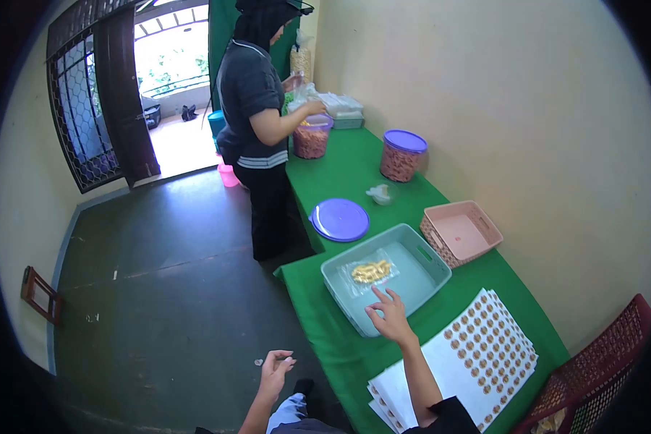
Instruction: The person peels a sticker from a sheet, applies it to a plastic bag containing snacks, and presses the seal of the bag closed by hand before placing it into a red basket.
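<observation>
My right hand [390, 317] is over the near side of a pale green plastic tray [421, 286]. Its fingers are apart and nothing is in them. Just beyond the fingertips, a clear plastic packet with yellowish pieces inside [371, 272] lies flat in the tray. My left hand [275, 372] is off the table's edge, above the floor. Its fingers are bent and the tips come close to the thumb; whether something small sits between them I cannot make out. Beneath my right forearm lie sheets of round brown stickers [488, 347].
A pink basket [461, 231], a purple lid [340, 220], a small clear container [381, 194] and a purple-lidded tub [403, 155] share the green-covered table [354, 170]. At the far end a person [257, 108] handles a bag over another tub [311, 141]. A dark red chair [593, 369] stands near right.
</observation>
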The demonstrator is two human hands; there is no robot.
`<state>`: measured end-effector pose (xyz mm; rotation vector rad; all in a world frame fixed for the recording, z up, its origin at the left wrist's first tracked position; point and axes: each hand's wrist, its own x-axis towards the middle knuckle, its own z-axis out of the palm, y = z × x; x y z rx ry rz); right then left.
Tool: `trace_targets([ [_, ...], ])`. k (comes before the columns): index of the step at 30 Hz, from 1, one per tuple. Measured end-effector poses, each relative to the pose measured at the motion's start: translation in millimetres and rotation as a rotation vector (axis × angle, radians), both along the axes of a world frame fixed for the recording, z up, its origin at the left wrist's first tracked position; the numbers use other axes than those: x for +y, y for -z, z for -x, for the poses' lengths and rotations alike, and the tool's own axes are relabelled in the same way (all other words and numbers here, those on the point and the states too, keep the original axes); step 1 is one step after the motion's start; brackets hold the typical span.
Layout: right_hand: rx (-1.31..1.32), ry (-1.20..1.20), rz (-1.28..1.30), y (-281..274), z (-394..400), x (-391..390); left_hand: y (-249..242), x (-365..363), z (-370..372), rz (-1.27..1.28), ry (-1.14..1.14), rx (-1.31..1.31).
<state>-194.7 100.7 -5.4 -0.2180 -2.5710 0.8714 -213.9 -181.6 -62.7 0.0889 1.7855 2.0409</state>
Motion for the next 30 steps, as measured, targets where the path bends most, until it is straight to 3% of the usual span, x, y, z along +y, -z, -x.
trace_targets([
  [2,-0.505,-0.031,-0.126,16.6,42.2,8.2,-5.8,-13.1,30.7,0.054,-0.047,0.026],
  [5,-0.485,0.097,-0.02,53.7,68.8,-3.2,-20.3,-25.8,77.7,-0.006,-0.15,0.077],
  [11,-0.644,0.089,0.104,51.9,79.6,-21.7,-47.8,-16.8,138.7,0.029,-0.16,0.13],
  [17,-0.421,0.21,0.078,31.1,71.4,-21.9,-53.3,25.5,141.3,0.01,0.076,0.197],
  [19,-0.061,0.224,0.112,1.1,51.0,-30.5,-52.9,42.3,135.1,-0.068,0.168,0.272],
  [21,0.049,0.202,0.207,-34.3,20.0,-42.4,-66.0,62.7,125.9,-0.054,0.213,0.272],
  [23,0.175,0.212,0.294,-57.7,-11.9,-53.4,-104.8,86.4,115.9,0.316,0.268,1.089],
  [25,0.307,0.027,0.496,-72.7,-44.7,-62.4,-127.2,114.7,105.5,0.249,0.506,1.145],
  [26,0.327,0.065,0.534,-80.1,-58.5,-67.0,-131.6,129.0,101.0,0.195,0.67,1.196],
  [27,0.34,0.135,0.538,-79.6,-71.4,-67.5,-130.4,141.7,98.8,0.165,0.739,1.197],
  [29,0.424,0.264,0.591,-78.8,-94.4,-68.3,-123.8,167.1,94.4,0.029,1.236,0.716],
  [30,0.494,0.408,0.536,-78.3,-100.0,-65.0,-119.9,177.2,86.9,-0.042,1.179,0.794],
])
